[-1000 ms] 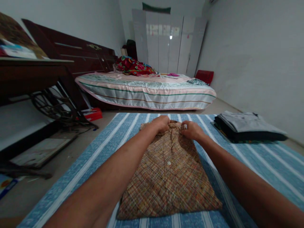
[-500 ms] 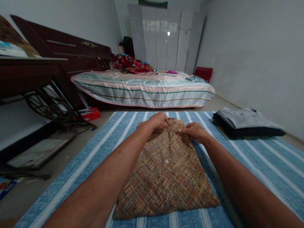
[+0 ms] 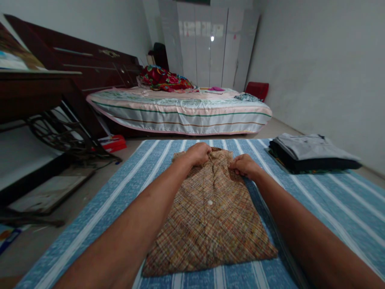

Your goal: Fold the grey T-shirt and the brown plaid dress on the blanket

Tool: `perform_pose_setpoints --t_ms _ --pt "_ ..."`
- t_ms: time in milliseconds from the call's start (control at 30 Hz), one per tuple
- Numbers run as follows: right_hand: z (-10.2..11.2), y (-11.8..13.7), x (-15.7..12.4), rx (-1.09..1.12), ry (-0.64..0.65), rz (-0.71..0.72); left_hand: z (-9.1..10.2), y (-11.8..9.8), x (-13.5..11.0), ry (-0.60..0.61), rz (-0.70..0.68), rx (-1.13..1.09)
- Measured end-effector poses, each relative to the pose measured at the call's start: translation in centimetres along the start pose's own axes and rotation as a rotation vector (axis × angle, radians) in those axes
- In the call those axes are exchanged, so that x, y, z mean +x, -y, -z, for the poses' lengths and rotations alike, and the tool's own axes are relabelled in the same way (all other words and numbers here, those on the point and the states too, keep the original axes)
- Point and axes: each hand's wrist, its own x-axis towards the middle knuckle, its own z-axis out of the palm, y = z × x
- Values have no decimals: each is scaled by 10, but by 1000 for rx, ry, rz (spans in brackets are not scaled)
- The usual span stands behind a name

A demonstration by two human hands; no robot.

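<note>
A folded brown plaid shirt [image 3: 215,224] lies flat on the blue-and-white striped cloth [image 3: 120,204], its narrow collar end away from me. One pale button shows near its middle. My left hand [image 3: 199,154] is closed on the shirt's far end, left of the collar, its fingertips partly hidden. At the right of the collar, my right hand [image 3: 245,165] pinches the fabric between thumb and fingers. Small creases run down the shirt between the two hands.
Folded clothes [image 3: 313,154], grey over black, are stacked at the right. Beyond stands a bed [image 3: 180,116] with a red floral quilt [image 3: 165,79]. A sewing-machine table [image 3: 39,88] is at the left, near a red box [image 3: 112,143]. White wardrobes [image 3: 204,48] line the back.
My right hand has shifted slightly outward along the collar edge, and its fingers have curled in more. The left hand stays at the collar. The view has tilted slightly.
</note>
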Motion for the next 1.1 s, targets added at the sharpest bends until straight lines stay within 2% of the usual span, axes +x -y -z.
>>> perform_pose_setpoints --t_ms 167,267,400,500,567,633,700,767,833,933,1000,1100 --pt "6 -2 -3 -185 -155 98 6 -3 -2 -16 26 49" --pt "8 -6 -4 -316 -260 91 7 -6 -2 -12 67 68" --pt "4 -11 -10 -440 -335 72 1 -15 -10 -58 152 112" --pt "-2 -9 -18 -561 -371 231 -9 -20 -23 -124 133 146" --pt "-9 -5 -22 -624 -346 428 -18 -20 -30 -156 65 149" --pt "-16 -1 -23 -650 -242 617 -27 -16 -35 -171 2 122" --pt "-23 0 -19 -643 -117 704 -34 -8 -38 -175 -43 75" --pt "-27 -2 -15 -611 -79 714 -37 0 -41 -204 -85 35" --pt "-26 -6 -13 -564 -138 729 -37 7 -46 -264 -102 24" --pt "-23 -10 -14 -514 -236 773 -36 13 -59 -362 -57 56" --pt "-24 -9 -17 -539 -214 798 -40 15 -68 -348 7 85" --pt "-28 -4 -20 -637 -88 758 -48 19 -77 -222 129 92"
